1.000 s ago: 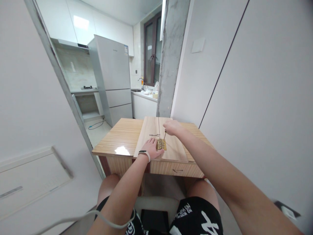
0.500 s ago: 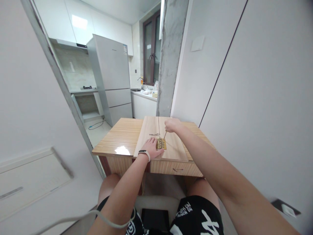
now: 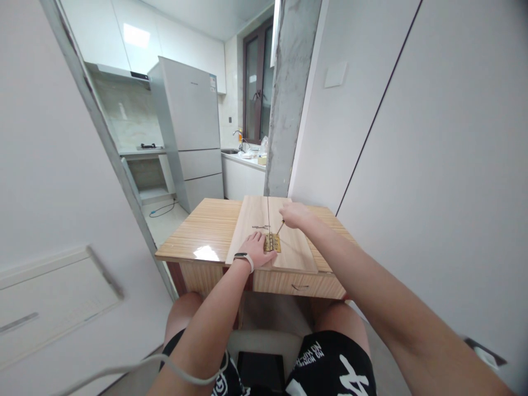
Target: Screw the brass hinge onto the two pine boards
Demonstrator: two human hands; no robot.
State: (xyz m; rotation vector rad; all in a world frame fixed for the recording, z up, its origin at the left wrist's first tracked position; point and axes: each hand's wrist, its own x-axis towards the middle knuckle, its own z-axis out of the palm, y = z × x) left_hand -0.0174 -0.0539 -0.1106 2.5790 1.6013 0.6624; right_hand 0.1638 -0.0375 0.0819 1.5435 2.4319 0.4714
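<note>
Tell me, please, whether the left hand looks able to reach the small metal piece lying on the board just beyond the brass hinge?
Probably yes. The left hand rests flat beside the brass hinge, and the small metal piece lies just beyond its fingertips on bare board, with nothing between them.

The room is bright. Soft white light fills it, and nothing looks dark. A lamp shines back off the glossy cupboards [image 3: 136, 36] up high as a white patch. Another shiny spot sits on the table [image 3: 205, 253] near its front edge. The window [image 3: 256, 82] at the back looks dim, so little light comes from there. Shadows are faint; the darkest part is under the table. The picture bends at the sides: straight walls and the door frame [image 3: 99, 137] lean and curve. The middle is sharp. The near arm at the bottom right looks big and a bit blurry. The corner at the far right goes dark.
</note>
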